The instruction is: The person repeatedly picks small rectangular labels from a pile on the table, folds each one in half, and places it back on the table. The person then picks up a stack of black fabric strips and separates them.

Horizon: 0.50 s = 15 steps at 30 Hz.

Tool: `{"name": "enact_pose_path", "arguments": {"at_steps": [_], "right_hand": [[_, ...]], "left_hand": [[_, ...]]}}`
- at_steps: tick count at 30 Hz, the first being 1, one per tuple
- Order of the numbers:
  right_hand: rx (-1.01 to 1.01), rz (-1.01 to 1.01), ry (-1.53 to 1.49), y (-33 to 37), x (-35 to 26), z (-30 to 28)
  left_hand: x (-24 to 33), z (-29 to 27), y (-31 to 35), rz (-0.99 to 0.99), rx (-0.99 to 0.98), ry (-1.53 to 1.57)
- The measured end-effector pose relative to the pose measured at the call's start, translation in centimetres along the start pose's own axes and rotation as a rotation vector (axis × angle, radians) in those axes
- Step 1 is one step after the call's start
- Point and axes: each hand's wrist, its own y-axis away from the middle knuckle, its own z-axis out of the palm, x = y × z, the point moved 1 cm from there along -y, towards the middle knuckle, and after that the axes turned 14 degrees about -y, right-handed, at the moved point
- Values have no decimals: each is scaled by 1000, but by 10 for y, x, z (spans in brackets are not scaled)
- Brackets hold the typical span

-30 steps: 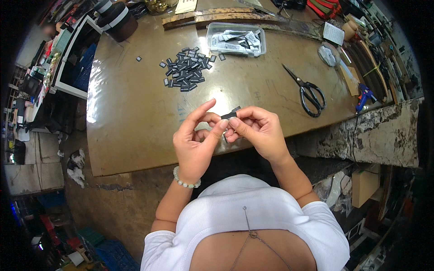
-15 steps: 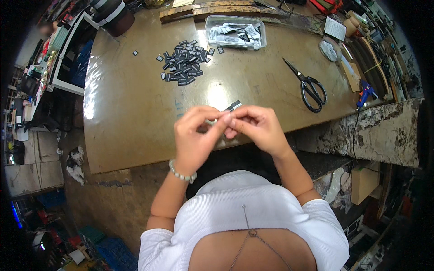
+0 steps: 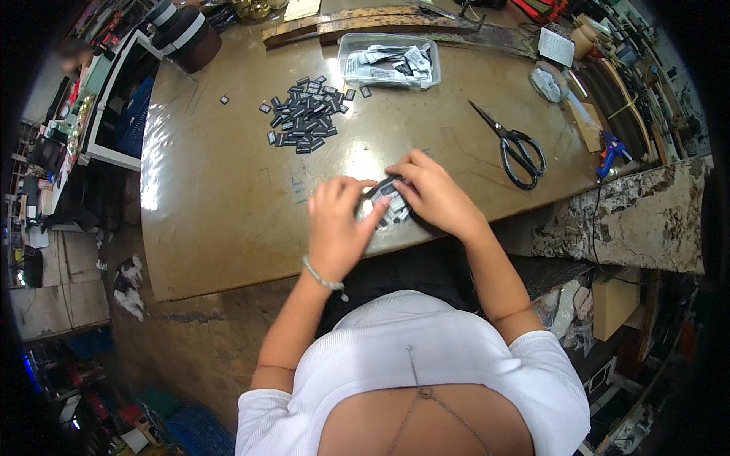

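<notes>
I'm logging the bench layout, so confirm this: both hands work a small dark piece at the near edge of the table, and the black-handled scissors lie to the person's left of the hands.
One detail is wrong. The head view shows the black-handled scissors lying to the person's right of the hands, not the left. The rest holds: the left hand and right hand work a small dark piece at the near edge of the table.
</notes>
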Motion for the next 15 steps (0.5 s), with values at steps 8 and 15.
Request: {"name": "enact_pose_path", "arguments": {"at_steps": [8, 15], "right_hand": [[-78, 45, 0, -1, 10, -17], [-49, 61, 89, 0, 9, -11]], "left_hand": [[-4, -8, -3, 34, -114, -160], [5, 1, -4, 64, -61, -94]]}}
